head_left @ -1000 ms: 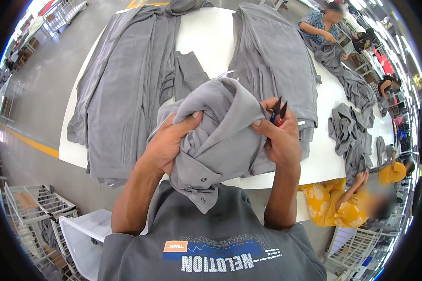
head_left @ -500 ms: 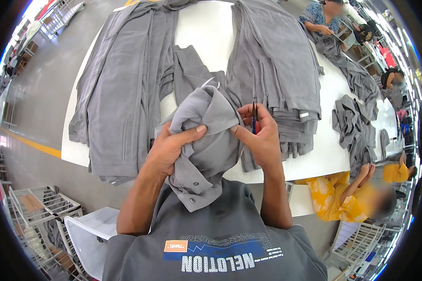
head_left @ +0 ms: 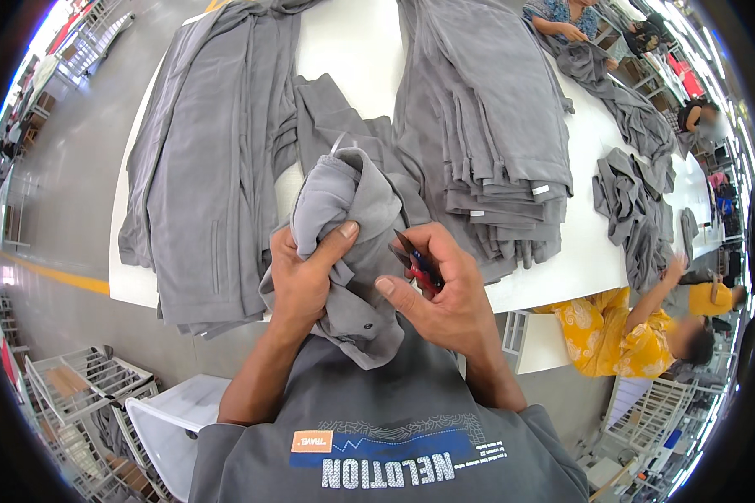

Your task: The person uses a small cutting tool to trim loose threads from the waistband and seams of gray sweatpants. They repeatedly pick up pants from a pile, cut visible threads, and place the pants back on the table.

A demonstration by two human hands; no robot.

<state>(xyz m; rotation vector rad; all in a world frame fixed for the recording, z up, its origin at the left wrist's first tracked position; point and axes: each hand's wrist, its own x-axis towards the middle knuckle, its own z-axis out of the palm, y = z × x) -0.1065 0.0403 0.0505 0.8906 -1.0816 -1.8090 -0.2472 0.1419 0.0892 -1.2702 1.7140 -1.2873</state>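
Note:
My left hand [head_left: 306, 272] is closed on a grey garment [head_left: 373, 205], its thumb pressing the bunched cloth from above. A white loop shows at the garment's top, and a flap with a dark round snap hangs toward my chest. My right hand [head_left: 445, 289] holds small thread snips [head_left: 419, 267] with red and blue on the handles and dark blades. The blades stand apart and point toward the cloth. My right thumb and fingers are off the fabric, just to the right of it. The part under my left fingers is hidden.
A stack of grey trousers [head_left: 197, 176] covers the white table's [head_left: 344, 42] left side; another grey stack [head_left: 495, 126] lies right. Crumpled grey garments [head_left: 633, 193] lie farther right, near a person in yellow [head_left: 600, 344] and another in blue [head_left: 554, 17]. A white bin [head_left: 176, 419] stands lower left.
My right hand has let go of the cloth and moved down and left, with the snips now turned toward the garment. My left hand still grips it. The person in yellow has raised an arm.

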